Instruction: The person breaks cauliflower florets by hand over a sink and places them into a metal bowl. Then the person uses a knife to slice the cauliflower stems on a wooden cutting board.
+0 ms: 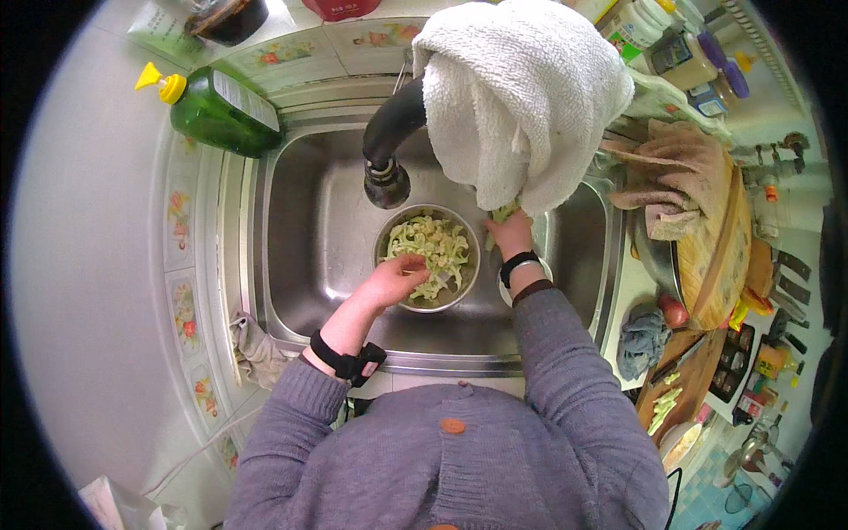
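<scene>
A round metal bowl (474,281) stands in the stainless steel sink (318,265), with cut cauliflower florets (430,238) in it. Over the bowl's lower left part is my left hand (399,275), its fingers loosely curved at the cauliflower; whether they grip a piece is unclear. To the right of the bowl, my right hand (512,233) holds pale green cauliflower pieces (505,212), partly hidden under a hanging white towel (517,99). Beneath my right wrist a second round vessel (546,270) shows only its pale rim. The black faucet (391,159) points down above the bowl.
A green pump bottle (225,112) stands at the sink's upper left corner. Right of the sink are a brown cloth (682,172) on a round wooden board (719,252), a blue-grey rag (642,341), and a cutting board (692,391) with a knife (679,361) and cut stems (664,407).
</scene>
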The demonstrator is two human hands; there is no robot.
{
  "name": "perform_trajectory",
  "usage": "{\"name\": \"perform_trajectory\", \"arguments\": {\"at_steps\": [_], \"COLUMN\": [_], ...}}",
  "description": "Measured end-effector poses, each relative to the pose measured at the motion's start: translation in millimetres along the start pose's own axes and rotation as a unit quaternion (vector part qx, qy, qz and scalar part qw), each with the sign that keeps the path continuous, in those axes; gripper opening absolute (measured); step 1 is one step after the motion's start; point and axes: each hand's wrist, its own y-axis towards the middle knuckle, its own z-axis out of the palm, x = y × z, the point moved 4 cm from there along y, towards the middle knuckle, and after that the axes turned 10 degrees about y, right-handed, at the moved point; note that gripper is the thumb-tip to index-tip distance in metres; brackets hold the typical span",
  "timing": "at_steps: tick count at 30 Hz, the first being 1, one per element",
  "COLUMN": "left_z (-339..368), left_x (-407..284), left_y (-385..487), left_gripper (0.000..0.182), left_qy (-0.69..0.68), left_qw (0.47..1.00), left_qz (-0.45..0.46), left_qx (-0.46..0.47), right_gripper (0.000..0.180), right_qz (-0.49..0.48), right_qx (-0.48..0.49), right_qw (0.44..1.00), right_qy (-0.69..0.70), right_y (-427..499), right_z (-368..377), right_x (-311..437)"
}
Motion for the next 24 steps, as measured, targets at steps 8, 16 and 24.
{"name": "perform_trajectory", "arguments": {"at_steps": [8,16,24], "left_z": [-5,9,-17], "left_x": [-10,-39,-22], "left_y": [-17,-16,-59], "left_gripper": [0.065,0.071,0.052], "left_qy": [-0.160,-0.499,-0.520], "left_qw": [0.987,0.855,0.822], "left_qz": [-0.008,0.075,0.210], "left_qx": [0.006,0.121,0.098], "right_gripper": [0.084,0.090,0.056], "right_qz": [-0.078,-0.413,-0.275], "right_qx": [0.100,0.278,0.256], "right_qw": [0.975,0.846,0.903], "right_qy": [0.185,0.190,0.210], "right_y": [-16,-164,-186], "right_z": [-46,-106,-76], "right_x": [24,124,118]}}
